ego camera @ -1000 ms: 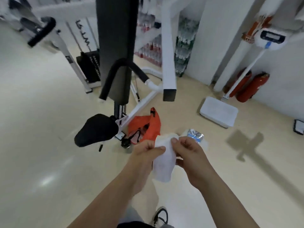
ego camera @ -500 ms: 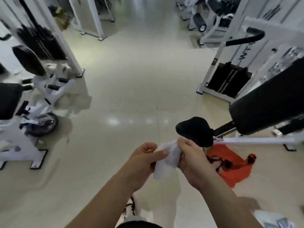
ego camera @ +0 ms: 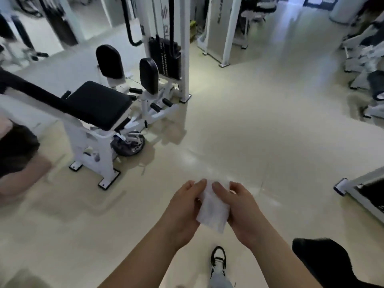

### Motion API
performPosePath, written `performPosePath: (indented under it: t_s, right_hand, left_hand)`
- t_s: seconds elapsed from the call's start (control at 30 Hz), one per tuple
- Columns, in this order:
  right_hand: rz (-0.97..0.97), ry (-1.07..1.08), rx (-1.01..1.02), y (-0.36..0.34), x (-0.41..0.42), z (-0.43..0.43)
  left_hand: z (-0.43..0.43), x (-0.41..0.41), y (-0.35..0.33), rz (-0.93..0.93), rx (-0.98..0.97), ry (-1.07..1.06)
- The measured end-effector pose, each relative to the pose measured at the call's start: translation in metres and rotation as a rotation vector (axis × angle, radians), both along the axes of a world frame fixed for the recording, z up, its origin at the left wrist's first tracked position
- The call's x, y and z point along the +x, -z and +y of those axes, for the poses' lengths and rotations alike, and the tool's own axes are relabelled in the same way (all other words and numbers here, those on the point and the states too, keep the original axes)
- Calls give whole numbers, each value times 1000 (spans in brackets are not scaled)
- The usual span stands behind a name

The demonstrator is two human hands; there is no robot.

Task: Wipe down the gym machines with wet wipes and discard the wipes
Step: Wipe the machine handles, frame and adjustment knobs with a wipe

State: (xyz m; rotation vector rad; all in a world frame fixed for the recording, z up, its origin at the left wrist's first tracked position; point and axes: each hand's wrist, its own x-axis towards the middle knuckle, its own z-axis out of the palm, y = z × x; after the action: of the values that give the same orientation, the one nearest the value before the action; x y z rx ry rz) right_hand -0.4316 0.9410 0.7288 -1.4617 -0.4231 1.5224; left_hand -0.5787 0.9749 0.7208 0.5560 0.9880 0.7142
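Head view, change: the orange bag seen half a second ago is gone from sight, a white machine [ego camera: 97, 129] with a black seat pad has been brought into view, and the wet wipe [ego camera: 213, 208] has been spread flatter; wiping of this machine is judged not yet begun. Hands: the left hand [ego camera: 182, 206] and right hand [ego camera: 241, 208] are both closed on the wipe, thumbs pinched on its upper edge. Location: the wipe is held in the air, well apart from the machine, to its right and nearer the wearer.
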Motion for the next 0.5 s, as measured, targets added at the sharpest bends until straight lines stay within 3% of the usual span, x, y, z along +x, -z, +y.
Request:
performPosePath:
  t_s: [0.3,0.5]
  right_hand:
    - [-269,-469,104,-3,-16,151]
    - [-389,-695,232,-4,-74,228]
  left_hand:
    - [96,-28,-19,233,116,-306]
    - [149,-67,-26,517,254,-402]
